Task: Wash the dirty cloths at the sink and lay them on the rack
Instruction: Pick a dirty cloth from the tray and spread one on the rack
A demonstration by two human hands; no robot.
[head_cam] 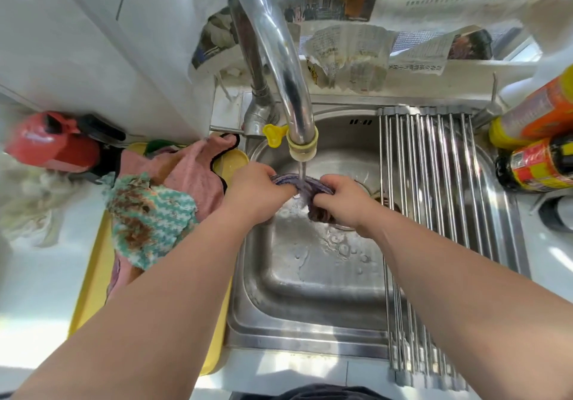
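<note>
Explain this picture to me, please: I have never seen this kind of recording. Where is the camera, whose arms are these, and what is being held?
There is no machine here. A person wears one wide-angle camera on the head, and it looks down at their own bare arms. The left hand and the right hand each have a grip on a purplish striped cloth, bunched under the water running from the tap into the steel sink. A rack of metal bars lies across the sink's right side. Left of the sink, a yellow tray holds a pink cloth and a stained green-and-white knitted cloth. Two bottles are at the far right.
</note>
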